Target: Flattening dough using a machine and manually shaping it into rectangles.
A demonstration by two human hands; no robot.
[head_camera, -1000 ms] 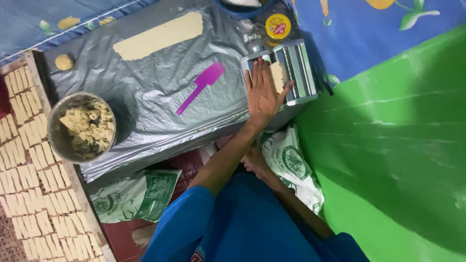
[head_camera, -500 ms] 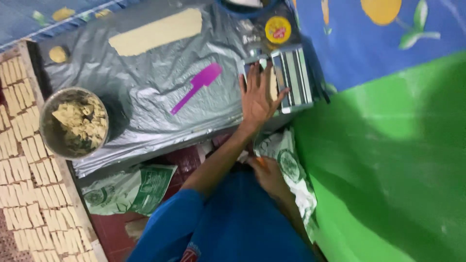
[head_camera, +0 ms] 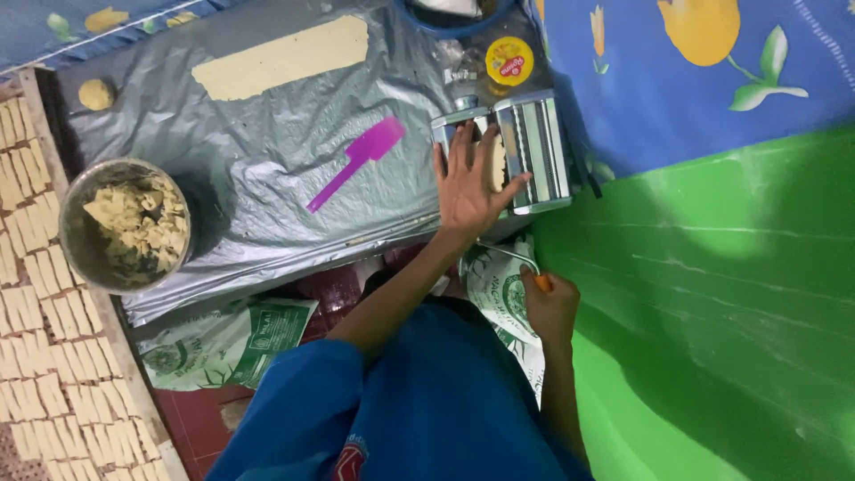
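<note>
A small metal dough roller machine (head_camera: 539, 142) stands at the right end of a grey plastic sheet (head_camera: 258, 151). A pale strip of dough (head_camera: 497, 165) lies in its rollers. My left hand (head_camera: 468, 187) rests flat on the machine's near side with fingers spread, touching the dough strip. Below the machine, my right hand (head_camera: 549, 307) is closed around the orange grip of the thin metal crank handle (head_camera: 512, 256).
A purple spatula (head_camera: 356, 162) lies left of the machine. A long rolled dough sheet (head_camera: 280, 61), a dough ball (head_camera: 95, 93) and a metal bowl (head_camera: 76, 191) of crumbly dough sit on the sheet. A yellow-lidded jar (head_camera: 508, 61) stands behind the machine. Cut dough pieces (head_camera: 36, 267) fill the left side.
My left hand has stayed on the machine and dough strip. My right hand, low by my body before, now shows clearly gripping the crank handle.
</note>
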